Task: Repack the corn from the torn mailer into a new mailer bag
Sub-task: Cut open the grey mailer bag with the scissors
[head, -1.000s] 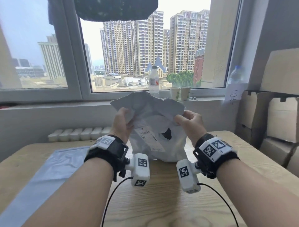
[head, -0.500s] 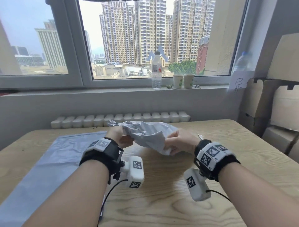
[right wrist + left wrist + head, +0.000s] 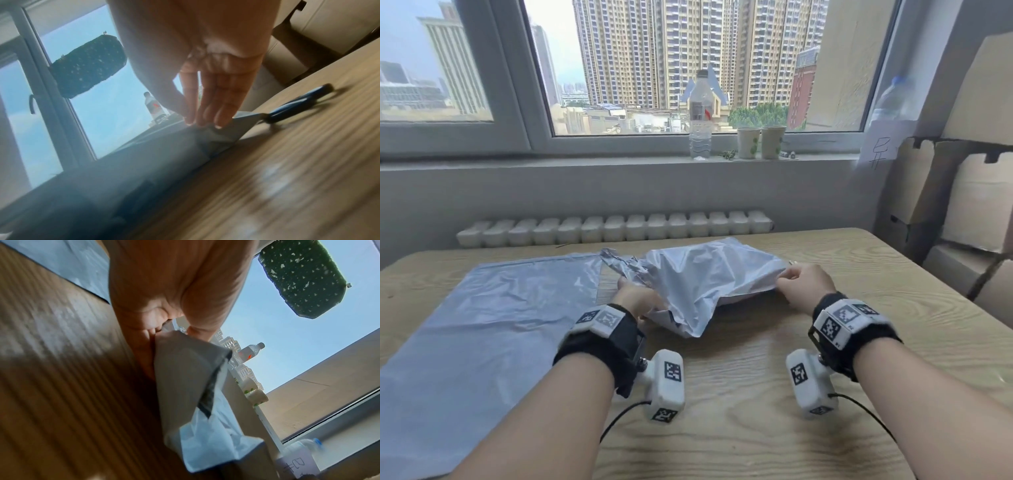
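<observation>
The torn mailer [image 3: 709, 274], a crumpled white-grey bag, lies across the middle of the wooden table [image 3: 739, 394]. My left hand [image 3: 635, 296] grips its bunched left end; in the left wrist view the curled fingers [image 3: 156, 324] clamp a fold of the torn mailer [image 3: 185, 378]. My right hand [image 3: 796, 282] pinches its right corner, and in the right wrist view the fingertips [image 3: 193, 120] meet on that corner of the mailer [image 3: 222, 134]. The new mailer [image 3: 482, 325], flat and grey-blue, lies to the left. No corn shows.
Scissors [image 3: 298, 105] with a blue-black handle lie on the table just beyond my right hand. A water bottle [image 3: 700, 116] and two paper cups [image 3: 760, 142] stand on the windowsill. Cardboard boxes [image 3: 969, 205] are stacked at the right. A radiator [image 3: 613, 228] runs behind the table.
The torn mailer, held upright in the air a second ago, has come down and now lies flat on the table. Both hands have moved apart along it.
</observation>
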`<state>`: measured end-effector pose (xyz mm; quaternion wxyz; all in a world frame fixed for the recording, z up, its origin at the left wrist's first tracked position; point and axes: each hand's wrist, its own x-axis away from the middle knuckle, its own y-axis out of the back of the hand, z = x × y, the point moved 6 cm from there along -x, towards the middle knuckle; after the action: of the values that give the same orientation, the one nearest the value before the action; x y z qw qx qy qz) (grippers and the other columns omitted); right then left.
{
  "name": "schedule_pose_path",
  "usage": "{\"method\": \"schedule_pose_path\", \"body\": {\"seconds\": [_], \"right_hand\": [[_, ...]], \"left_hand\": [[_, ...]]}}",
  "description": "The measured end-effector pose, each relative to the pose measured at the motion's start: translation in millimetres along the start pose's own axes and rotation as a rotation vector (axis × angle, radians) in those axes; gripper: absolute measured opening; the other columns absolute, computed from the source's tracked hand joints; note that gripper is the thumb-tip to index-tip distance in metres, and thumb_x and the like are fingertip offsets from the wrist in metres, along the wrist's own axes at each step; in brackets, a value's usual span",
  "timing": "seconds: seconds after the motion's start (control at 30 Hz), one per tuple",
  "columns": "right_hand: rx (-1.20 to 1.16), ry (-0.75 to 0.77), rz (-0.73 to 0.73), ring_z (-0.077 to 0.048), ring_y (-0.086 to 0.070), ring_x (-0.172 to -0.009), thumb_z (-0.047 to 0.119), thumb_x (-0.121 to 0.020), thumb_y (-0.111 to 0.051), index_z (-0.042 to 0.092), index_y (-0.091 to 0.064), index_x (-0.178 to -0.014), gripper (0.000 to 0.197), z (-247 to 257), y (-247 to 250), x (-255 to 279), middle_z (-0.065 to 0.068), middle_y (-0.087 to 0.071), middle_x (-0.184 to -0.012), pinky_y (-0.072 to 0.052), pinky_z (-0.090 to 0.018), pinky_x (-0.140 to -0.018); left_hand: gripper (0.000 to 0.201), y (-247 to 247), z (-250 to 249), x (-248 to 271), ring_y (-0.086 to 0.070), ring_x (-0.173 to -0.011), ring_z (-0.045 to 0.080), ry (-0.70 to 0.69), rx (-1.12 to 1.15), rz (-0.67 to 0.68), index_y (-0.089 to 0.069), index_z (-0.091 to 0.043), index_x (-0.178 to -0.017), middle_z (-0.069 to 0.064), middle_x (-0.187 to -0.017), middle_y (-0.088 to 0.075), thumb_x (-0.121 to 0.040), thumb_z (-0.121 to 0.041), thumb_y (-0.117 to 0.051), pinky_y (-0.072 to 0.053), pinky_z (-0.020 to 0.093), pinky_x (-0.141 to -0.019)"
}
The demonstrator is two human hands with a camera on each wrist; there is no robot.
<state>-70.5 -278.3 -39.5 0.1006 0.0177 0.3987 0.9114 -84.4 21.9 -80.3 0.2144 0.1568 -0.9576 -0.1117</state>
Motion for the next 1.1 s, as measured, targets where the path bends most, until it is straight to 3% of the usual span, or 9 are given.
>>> {"method": "schedule_pose_path", "body": {"seconds": [0.1,0.23,0.33,0.5,0.6,0.77,0.9,1.03,1.1], "right_hand": [[0.119,-0.061,-0.04,-0.028,-0.061,-0.099,0.022,-0.08,-0.057,0.026,-0.064,-0.079,0.008,-25.5,7.1,-13.1,-0.004,-0.068,-0.101,-0.05,-0.034,-0.087],[0.254,-0.139,-0.007,-0.031,-0.057,-0.104,0.022,-0.085,-0.054,0.018,-0.059,-0.102,0.018,-52.8,5.2,-28.9,-0.01,-0.061,-0.113,-0.043,-0.03,-0.078],[0.375,-0.158,0.051,-0.031,-0.058,-0.103,0.016,-0.082,-0.052,0.015,-0.058,-0.109,0.028,-58.5,2.1,-36.0,-0.012,-0.061,-0.113,-0.043,-0.03,-0.076],[0.493,-0.127,0.076,-0.028,-0.059,-0.077,0.022,-0.076,-0.062,0.014,-0.055,-0.082,0.012,-55.9,3.7,-32.1,-0.007,-0.061,-0.082,-0.041,-0.027,-0.062],[0.542,-0.143,0.109,-0.023,-0.06,-0.068,0.027,-0.069,-0.07,0.015,-0.056,-0.075,0.019,-50.1,5.9,-18.2,-0.003,-0.062,-0.074,-0.041,-0.025,-0.055],[0.465,-0.181,0.135,-0.023,-0.064,-0.071,0.028,-0.068,-0.069,0.012,-0.064,-0.079,0.02,-37.1,17.3,-0.3,-0.006,-0.068,-0.077,-0.042,-0.023,-0.052],[0.243,-0.207,0.09,-0.026,-0.071,-0.067,0.024,-0.071,-0.067,0.001,-0.062,-0.098,0.035,-21.8,28.2,7.3,-0.013,-0.07,-0.08,-0.056,-0.029,-0.06],[0.051,-0.159,0.057,-0.024,-0.071,-0.052,0.012,-0.075,-0.063,-0.001,-0.063,-0.088,0.018,-1.2,31.0,18.8,-0.015,-0.07,-0.067,-0.055,-0.027,-0.049],[0.075,-0.136,0.058,-0.021,-0.068,-0.048,0.016,-0.077,-0.064,0.003,-0.067,-0.075,0.013,3.5,34.9,26.1,-0.009,-0.067,-0.053,-0.052,-0.025,-0.051]], "left_hand": [[0.045,-13.9,10.0,-5.0,-0.058,-0.092,0.023,0.037,0.065,0.068,-0.039,-0.007,-0.113,0.013,-0.106,-0.054,-0.077,0.004,-0.064,-0.049,0.03,-0.07],[0.057,-21.6,17.0,-19.6,-0.06,-0.104,0.03,-0.002,0.023,0.029,-0.036,-0.01,-0.12,0.016,-0.115,-0.055,-0.076,0.018,-0.058,-0.053,0.043,-0.084],[0.058,-21.0,17.2,-20.6,-0.057,-0.104,0.028,-0.018,0.015,0.014,-0.034,-0.012,-0.121,0.012,-0.109,-0.055,-0.077,0.016,-0.059,-0.05,0.04,-0.088],[0.07,-10.7,22.3,-13.2,-0.058,-0.11,0.03,0.034,-0.025,0.05,-0.033,-0.019,-0.126,0.01,-0.12,-0.055,-0.071,0.008,-0.067,-0.051,0.044,-0.093],[0.07,0.2,26.4,-9.3,-0.062,-0.106,0.03,0.05,-0.011,0.042,-0.041,-0.009,-0.128,0.012,-0.116,-0.06,-0.068,0.008,-0.071,-0.053,0.05,-0.091],[0.044,13.0,31.9,12.9,-0.067,-0.08,0.025,0.012,-0.03,0.069,-0.055,-0.012,-0.11,0.009,-0.099,-0.068,-0.073,0.004,-0.072,-0.057,0.046,-0.085],[0.06,31.2,15.0,30.5,-0.061,-0.101,0.021,-0.194,-0.299,-0.155,-0.057,-0.019,-0.105,-0.002,-0.107,-0.062,-0.052,-0.023,-0.085,-0.052,0.036,-0.09],[0.024,33.5,5.6,49.1,-0.061,-0.104,0.02,-0.316,-0.495,-0.254,-0.064,-0.023,-0.085,0.0,-0.106,-0.067,-0.069,-0.009,-0.075,-0.05,0.03,-0.09],[0.013,31.0,6.0,55.0,-0.064,-0.096,0.017,-0.338,-0.5,-0.222,-0.067,-0.023,-0.078,-0.002,-0.096,-0.07,-0.071,-0.018,-0.077,-0.051,0.027,-0.084]]}}
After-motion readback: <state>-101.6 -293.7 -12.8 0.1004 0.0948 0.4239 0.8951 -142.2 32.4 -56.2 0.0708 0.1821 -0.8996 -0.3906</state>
